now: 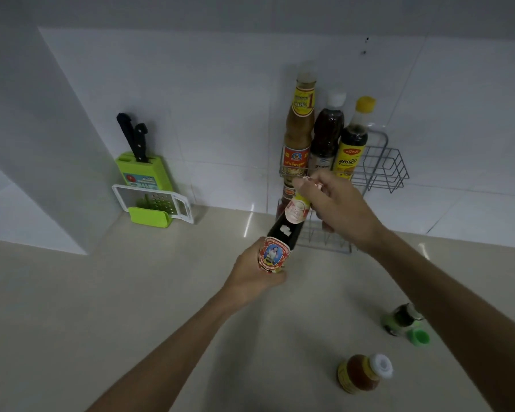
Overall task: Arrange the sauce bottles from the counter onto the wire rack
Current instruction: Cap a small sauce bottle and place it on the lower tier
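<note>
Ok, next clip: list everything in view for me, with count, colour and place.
Held bottle: one, dark with red label, tilted toward the rack's lower tier.
Rack bottles: three, brown, dark and yellow-capped, upper tier.
Lower-tier bottle: one, mostly hidden.
Wire rack: one, grey, against the tiled wall.
Counter bottles: two, amber with white cap and green-capped, near right.
Knife block: one, green, two black handles, back left.
Grater: one, white and green, in front of the block.
Counter: beige.
Left hand: grips the bottle's base.
Right hand: holds its neck.
</note>
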Action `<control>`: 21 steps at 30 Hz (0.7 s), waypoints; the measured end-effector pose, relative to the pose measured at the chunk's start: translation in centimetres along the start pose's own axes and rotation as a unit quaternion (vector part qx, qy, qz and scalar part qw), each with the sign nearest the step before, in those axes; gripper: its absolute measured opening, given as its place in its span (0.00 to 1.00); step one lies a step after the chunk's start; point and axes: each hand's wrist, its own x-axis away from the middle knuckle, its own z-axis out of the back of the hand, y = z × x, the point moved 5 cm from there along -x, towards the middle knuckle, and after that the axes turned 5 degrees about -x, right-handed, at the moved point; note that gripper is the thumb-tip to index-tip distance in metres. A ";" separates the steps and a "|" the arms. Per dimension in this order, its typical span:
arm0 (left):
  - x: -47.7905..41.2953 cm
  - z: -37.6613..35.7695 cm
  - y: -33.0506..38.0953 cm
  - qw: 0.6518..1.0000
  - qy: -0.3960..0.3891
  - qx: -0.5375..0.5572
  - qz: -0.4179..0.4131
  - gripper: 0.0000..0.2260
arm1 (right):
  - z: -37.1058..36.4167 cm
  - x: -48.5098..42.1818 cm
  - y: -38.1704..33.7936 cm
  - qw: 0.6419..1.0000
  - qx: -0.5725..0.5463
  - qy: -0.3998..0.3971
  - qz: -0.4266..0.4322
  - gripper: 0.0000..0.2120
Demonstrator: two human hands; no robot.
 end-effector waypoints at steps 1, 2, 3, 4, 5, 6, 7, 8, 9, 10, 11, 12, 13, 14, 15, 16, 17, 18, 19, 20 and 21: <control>-0.4 -0.7 0.2 1.000 0.018 -0.005 0.000 0.20 | -0.3 0.6 1.3 1.000 0.004 -0.005 -0.021 0.11; -0.9 -1.4 0.3 0.999 0.030 -0.011 0.000 0.21 | -0.8 1.3 2.9 0.999 0.001 -0.015 -0.044 0.13; -1.5 -2.2 0.3 0.999 0.033 -0.014 -0.004 0.21 | -1.1 2.0 4.9 0.997 -0.012 -0.019 -0.069 0.16; -2.2 -3.0 0.1 1.000 0.021 -0.014 -0.004 0.22 | -1.2 2.5 6.7 0.995 -0.034 -0.006 -0.091 0.17; -2.8 -3.9 0.1 1.000 -0.008 -0.017 -0.006 0.24 | -1.0 2.7 8.3 0.992 -0.059 0.021 -0.107 0.18; -3.6 -4.7 0.2 0.998 -0.044 -0.033 -0.012 0.28 | -0.5 2.7 9.7 0.990 -0.072 0.054 -0.109 0.17; -4.6 -5.4 0.1 0.995 -0.074 -0.070 -0.015 0.32 | 0.1 2.5 10.7 0.990 -0.055 0.085 -0.097 0.16; -5.7 -5.9 0.1 0.990 -0.089 -0.110 -0.011 0.36 | 0.8 2.2 11.5 0.990 -0.018 0.116 -0.083 0.15; -6.9 -5.8 0.0 0.988 -0.081 -0.133 0.004 0.39 | 1.4 1.8 12.1 0.986 0.017 0.151 -0.070 0.15; -8.2 -5.5 0.1 0.990 -0.059 -0.127 0.021 0.41 | 2.0 1.2 12.8 0.981 0.032 0.184 -0.059 0.15; -9.4 -5.0 0.3 0.993 -0.035 -0.106 0.045 0.43 | 2.4 0.5 13.5 0.977 0.033 0.205 -0.050 0.14; -10.7 -4.5 0.4 0.994 -0.016 -0.080 0.068 0.45 | 2.6 -0.4 14.2 0.975 0.031 0.215 -0.041 0.14; -11.9 -4.0 0.5 0.994 -0.001 -0.058 0.088 0.48 | 2.7 -1.4 14.9 0.975 0.036 0.216 -0.031 0.13; -13.1 -3.7 0.5 0.993 0.006 -0.042 0.108 0.51 | 2.6 -2.5 15.8 0.977 0.044 0.205 -0.026 0.13; -14.2 -3.4 0.5 0.992 0.008 -0.028 0.121 0.52 | 2.3 -3.4 16.4 0.980 0.048 0.191 -0.028 0.13; -15.1 -3.2 0.5 0.991 0.008 -0.026 0.130 0.51 | 2.0 -4.4 17.2 0.982 0.044 0.178 -0.035 0.13; -15.8 -3.1 0.5 0.990 0.004 -0.026 0.137 0.51 | 1.5 -5.2 17.7 0.984 0.044 0.166 -0.043 0.13; -16.3 -2.9 0.6 0.990 -0.005 -0.021 0.142 0.51 | 1.0 -6.0 18.3 0.986 0.046 0.155 -0.048 0.13; -16.7 -3.0 0.5 0.989 -0.017 -0.013 0.146 0.50 | 0.5 -6.7 18.7 0.987 0.056 0.143 -0.051 0.13; -16.9 -3.1 0.5 0.988 -0.032 -0.004 0.148 0.48 | 0.0 -7.3 19.2 0.988 0.070 0.130 -0.051 0.14; -17.0 -3.2 0.5 0.988 -0.048 0.004 0.149 0.46 | -0.4 -7.9 19.5 0.988 0.092 0.114 -0.057 0.15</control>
